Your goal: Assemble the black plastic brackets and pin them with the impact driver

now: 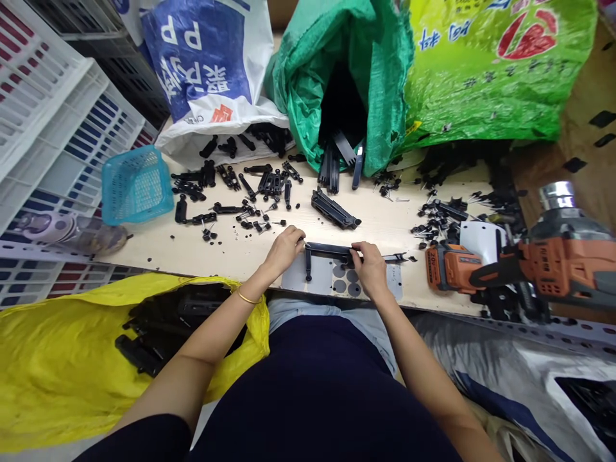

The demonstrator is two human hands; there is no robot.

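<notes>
A long black plastic bar (330, 248) lies across the bench in front of me, with a short black arm (308, 264) pointing toward me from its left end. My left hand (285, 249) is closed in a pinch at that left end; what its fingertips hold is too small to make out. Thumb and fingers of my right hand (369, 264) grip the bar near its right part. Beyond this hand another thin black piece (398, 257) sticks out to the right. Under the bar is a grey plate (320, 281) with dark round spots.
Behind my hands lie a stack of black bars (335, 210) and scattered small black parts (272, 183). Sacks stand at the back, including a green one (389, 77). An orange power tool (568, 263) is at right, a blue basket (137, 186) at left, a yellow bag (58, 359) below.
</notes>
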